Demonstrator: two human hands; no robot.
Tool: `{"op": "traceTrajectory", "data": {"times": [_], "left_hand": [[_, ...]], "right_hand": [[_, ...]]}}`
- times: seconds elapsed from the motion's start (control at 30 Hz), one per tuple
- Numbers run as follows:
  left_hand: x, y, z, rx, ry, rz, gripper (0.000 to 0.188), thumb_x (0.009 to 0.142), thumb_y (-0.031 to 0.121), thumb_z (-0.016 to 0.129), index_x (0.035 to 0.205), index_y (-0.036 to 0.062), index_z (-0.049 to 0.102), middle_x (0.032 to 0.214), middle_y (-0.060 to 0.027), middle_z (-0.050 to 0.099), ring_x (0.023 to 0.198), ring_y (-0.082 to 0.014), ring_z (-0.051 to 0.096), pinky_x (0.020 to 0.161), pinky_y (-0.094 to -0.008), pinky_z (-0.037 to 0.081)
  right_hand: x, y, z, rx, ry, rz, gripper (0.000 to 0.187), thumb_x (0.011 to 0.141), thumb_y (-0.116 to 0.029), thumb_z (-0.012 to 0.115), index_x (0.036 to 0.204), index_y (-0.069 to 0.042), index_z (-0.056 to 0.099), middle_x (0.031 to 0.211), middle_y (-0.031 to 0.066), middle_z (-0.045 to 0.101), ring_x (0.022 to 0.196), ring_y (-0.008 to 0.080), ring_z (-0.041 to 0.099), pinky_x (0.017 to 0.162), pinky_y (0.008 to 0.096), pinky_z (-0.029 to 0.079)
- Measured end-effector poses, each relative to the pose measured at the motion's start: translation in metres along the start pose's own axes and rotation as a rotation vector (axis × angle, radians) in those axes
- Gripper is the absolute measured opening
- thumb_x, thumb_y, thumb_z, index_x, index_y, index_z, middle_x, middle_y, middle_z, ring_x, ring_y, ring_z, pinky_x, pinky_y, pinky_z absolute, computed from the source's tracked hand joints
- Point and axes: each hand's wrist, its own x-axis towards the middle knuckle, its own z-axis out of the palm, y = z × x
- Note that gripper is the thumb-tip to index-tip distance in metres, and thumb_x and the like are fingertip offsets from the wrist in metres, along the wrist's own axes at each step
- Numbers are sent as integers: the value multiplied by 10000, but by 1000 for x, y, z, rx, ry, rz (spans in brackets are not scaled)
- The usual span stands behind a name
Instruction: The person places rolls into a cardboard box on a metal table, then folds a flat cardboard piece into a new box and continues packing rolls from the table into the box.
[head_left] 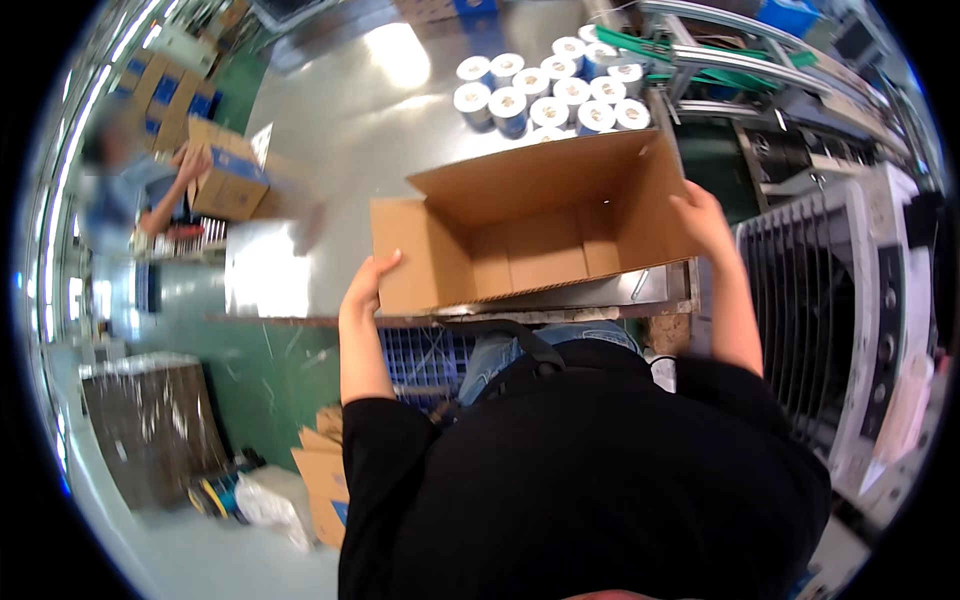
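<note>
An open cardboard box is held in front of me at the near edge of the metal table, its brown inside facing up with nothing in it. My left hand grips the box's left flap, thumb on the inner face. At the right end, my right hand holds the box wall, its fingers partly hidden behind the cardboard. Just beyond the box stands a group of blue and white cylindrical rolls, upright and close together.
Right of me is a grey slatted machine housing, with a metal-framed conveyor farther back. Across the left side, another person handles a cardboard box. Flattened cardboard and a wrapped brown stack stand on the floor.
</note>
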Motion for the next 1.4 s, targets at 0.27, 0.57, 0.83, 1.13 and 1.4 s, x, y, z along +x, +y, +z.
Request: {"op": "traceTrajectory", "data": {"times": [0.27, 0.57, 0.83, 1.13, 1.4], "left_hand": [[22, -64, 26, 630, 559, 165, 565, 789, 320, 702, 1198, -22, 515, 1105, -149, 608, 1003, -261, 588, 809, -394, 477], [10, -36, 120, 1303, 623, 269, 554, 725, 338, 702, 1058, -73, 540, 905, -279, 621, 915, -407, 595, 817, -447, 466], [41, -40, 97, 1150, 405, 286, 409, 747, 174, 615, 1082, -35, 511, 955, -259, 627, 914, -420, 593, 812, -448, 467], [40, -24, 103, 1133, 353, 152, 486, 727, 147, 629, 1176, 15, 500, 1018, -224, 631, 1006, -369, 586, 867, -402, 454], [46, -57, 57, 481, 77, 128, 434, 715, -31, 596, 1141, -15, 517, 1031, -103, 624, 944, -207, 596, 841, -312, 459]], "right_hand": [[32, 15, -50, 348, -191, -41, 456, 875, -57, 530, 1312, -3, 411, 1177, 89, 560, 1037, 136, 546, 882, 259, 430], [29, 1, -41, 273, -288, 261, 458, 864, -125, 532, 1288, 11, 427, 1161, 105, 568, 1021, 176, 559, 900, 298, 418], [49, 86, -72, 746, -281, 292, 464, 767, -120, 698, 1173, 23, 525, 1020, 94, 638, 926, 173, 620, 869, 301, 463], [52, 36, -42, -641, -67, -102, 615, 595, -293, 816, 1088, 3, 598, 995, 223, 618, 927, 358, 595, 855, 417, 455], [45, 62, 17, -61, -244, 52, 670, 609, 19, 532, 1273, -24, 450, 1103, 217, 591, 1092, 298, 542, 914, 324, 412]]}}
